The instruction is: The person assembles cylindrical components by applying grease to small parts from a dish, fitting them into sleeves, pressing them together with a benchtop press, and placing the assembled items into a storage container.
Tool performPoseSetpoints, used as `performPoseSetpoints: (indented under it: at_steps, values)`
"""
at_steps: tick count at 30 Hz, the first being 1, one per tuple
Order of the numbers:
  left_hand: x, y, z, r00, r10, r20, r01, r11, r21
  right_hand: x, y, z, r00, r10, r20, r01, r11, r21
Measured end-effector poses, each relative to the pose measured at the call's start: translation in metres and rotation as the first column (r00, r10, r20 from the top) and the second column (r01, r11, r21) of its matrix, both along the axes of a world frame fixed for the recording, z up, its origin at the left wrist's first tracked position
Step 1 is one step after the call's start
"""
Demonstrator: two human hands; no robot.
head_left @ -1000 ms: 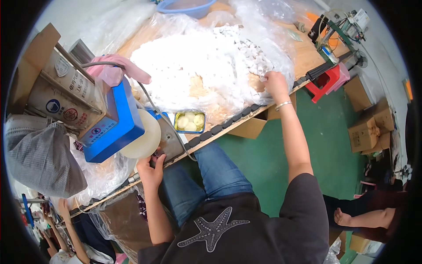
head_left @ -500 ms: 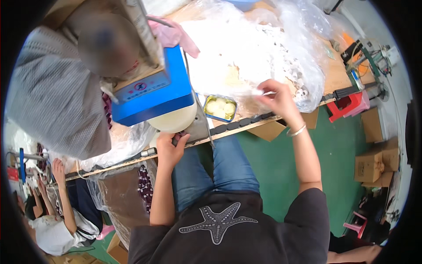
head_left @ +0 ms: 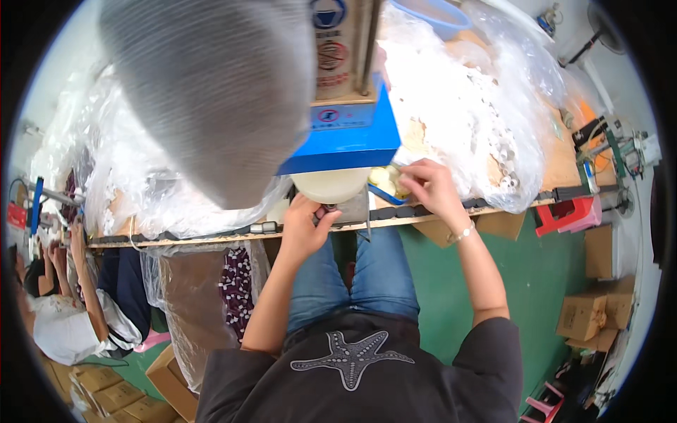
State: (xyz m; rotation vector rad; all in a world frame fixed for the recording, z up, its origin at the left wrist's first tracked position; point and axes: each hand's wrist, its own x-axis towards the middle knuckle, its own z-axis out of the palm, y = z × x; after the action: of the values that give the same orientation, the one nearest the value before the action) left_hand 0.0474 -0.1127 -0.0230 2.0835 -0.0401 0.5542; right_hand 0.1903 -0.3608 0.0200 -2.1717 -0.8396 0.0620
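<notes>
My left hand (head_left: 305, 227) is closed at the table edge, just under the pale rounded lower part (head_left: 330, 185) of a blue machine (head_left: 352, 151). A small dark piece (head_left: 327, 207) shows between its thumb and fingers; its kind is unclear. My right hand (head_left: 436, 189) is at the right rim of a small blue-edged tin (head_left: 386, 198) holding pale yellow, rounded pieces (head_left: 384, 176). Thumb and fingertips curl together in a pinch there, and whatever lies between them is too small to make out.
A grey ribbed cloth (head_left: 211, 92) hangs large in front, hiding part of the machine. Clear plastic sheeting (head_left: 525, 155) with small white pieces covers the table at right. A blue basin (head_left: 437, 17) stands behind. At left, another person (head_left: 67, 321) works along the same table.
My right hand has come left and down from above the white pieces to the tin, where the small white thing it pinched no longer shows. My left hand stays under the machine. The view has shifted.
</notes>
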Motion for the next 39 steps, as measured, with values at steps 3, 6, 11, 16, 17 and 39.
performPoseSetpoints:
  at_steps: [3, 6, 11, 16, 17, 39]
  values:
    - [0.002, 0.000, -0.001, 0.999, -0.028, 0.040, 0.028, 1.000, -0.012, -0.024, 0.017, -0.003, 0.984, -0.114, -0.138, 0.159, 0.910, 0.382]
    - [0.002, -0.002, 0.005, 1.000, -0.012, 0.026, 0.012, 1.000, 0.003, -0.061, 0.059, 0.004, 0.916, 0.203, -0.347, 0.087, 0.743, 0.664]
    - [0.004, -0.002, 0.003, 1.000, -0.020, 0.023, 0.021, 0.999, -0.037, -0.073, 0.099, 0.000, 0.859, 0.339, -0.385, 0.065, 0.673, 0.737]
    - [0.003, 0.000, 0.003, 0.998, -0.016, 0.064, 0.016, 1.000, -0.004, -0.071, 0.097, -0.006, 0.968, 0.197, -0.157, -0.096, 0.865, 0.492]
    - [0.003, 0.000, 0.003, 0.998, -0.023, 0.060, 0.023, 1.000, -0.009, -0.071, 0.096, -0.006, 0.972, 0.188, -0.142, -0.100, 0.874, 0.476]
    - [-0.022, -0.005, 0.017, 0.966, 0.190, 0.178, -0.220, 0.960, 0.171, -0.087, -0.036, -0.010, 0.971, -0.212, -0.111, 0.238, 0.816, 0.526]
